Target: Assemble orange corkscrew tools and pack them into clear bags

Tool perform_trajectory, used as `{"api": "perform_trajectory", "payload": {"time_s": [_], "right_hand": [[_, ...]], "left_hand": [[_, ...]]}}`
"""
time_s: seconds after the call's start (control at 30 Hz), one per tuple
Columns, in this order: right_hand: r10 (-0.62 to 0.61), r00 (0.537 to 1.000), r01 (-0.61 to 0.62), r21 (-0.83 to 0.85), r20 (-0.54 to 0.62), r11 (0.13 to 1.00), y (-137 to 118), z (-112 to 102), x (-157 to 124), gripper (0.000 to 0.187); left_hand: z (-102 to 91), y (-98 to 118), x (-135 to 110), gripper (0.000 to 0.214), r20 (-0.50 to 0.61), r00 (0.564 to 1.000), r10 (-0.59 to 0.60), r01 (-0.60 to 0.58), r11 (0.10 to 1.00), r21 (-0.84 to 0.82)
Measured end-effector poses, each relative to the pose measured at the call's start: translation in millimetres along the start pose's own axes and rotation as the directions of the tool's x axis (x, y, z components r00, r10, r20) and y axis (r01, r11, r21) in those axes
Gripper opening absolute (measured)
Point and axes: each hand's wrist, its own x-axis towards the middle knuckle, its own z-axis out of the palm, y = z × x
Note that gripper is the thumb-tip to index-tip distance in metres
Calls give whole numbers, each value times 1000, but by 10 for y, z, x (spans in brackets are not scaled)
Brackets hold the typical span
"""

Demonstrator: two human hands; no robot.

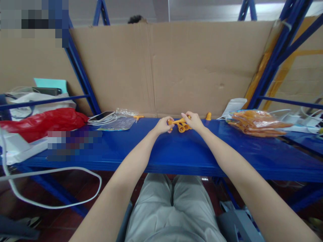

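Note:
Both my hands meet over the middle of a blue shelf (176,154). My left hand (163,125) is closed on the left end of a small orange plastic part (182,125) with round cup-like ends. My right hand (194,121) pinches the same part from the right and above. The part rests just above the shelf surface. A loose orange piece (208,116) stands right of my right hand, and another orange piece (138,117) lies to the left by a clear bag.
A clear bag of orange parts (254,122) lies at the right. A phone with white cable (102,116), a clear bag (118,123) and a red bag (42,123) sit at the left. A cardboard sheet (166,67) backs the shelf. A white cable (50,188) loops below left.

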Motion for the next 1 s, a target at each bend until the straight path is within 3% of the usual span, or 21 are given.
{"api": "perform_trajectory", "payload": {"time_s": [0.13,0.3,0.53,0.73,0.9,1.0], "right_hand": [[39,999,-38,-238,-2,971,-43,11,14,40],[138,990,-130,-304,7,944,-144,-33,41,38],[225,974,-221,-249,-13,943,-153,-61,96,37],[323,946,-316,-124,39,941,-64,-41,136,36],[332,940,-331,-33,78,943,-33,-9,115,39],[266,955,-256,-90,128,962,-29,-24,95,45]], "left_hand": [[15,10,-8,18,6,1000,8,-7,1000,-19],[30,-3,16,20,-9,1000,25,-25,999,25],[33,-2,45,21,-64,991,115,-98,971,220],[26,31,44,23,-108,937,333,-244,842,482],[21,17,39,23,-99,918,385,-280,803,527],[9,4,37,19,-98,927,362,-269,824,499]]}}
